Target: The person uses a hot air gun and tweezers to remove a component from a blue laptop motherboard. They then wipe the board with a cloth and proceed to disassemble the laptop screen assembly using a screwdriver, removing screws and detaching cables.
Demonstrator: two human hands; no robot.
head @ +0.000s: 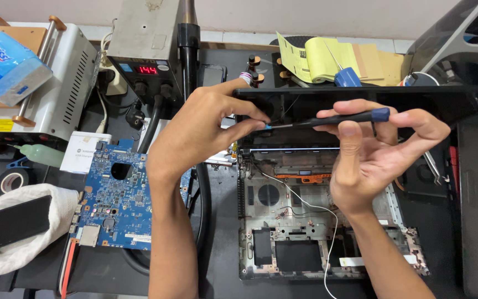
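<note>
Pinching a slim black screwdriver (338, 118), right hand (372, 149) grips its handle, left hand (206, 130) its metal tip.

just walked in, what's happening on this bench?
A person is working on an opened laptop base with its board out. The right hand holds a black screwdriver level, while the left hand pinches its tip near the laptop's hinge edge. The blue circuit board lies apart, left of the left arm. A white wire trails loose across the base.
</note>
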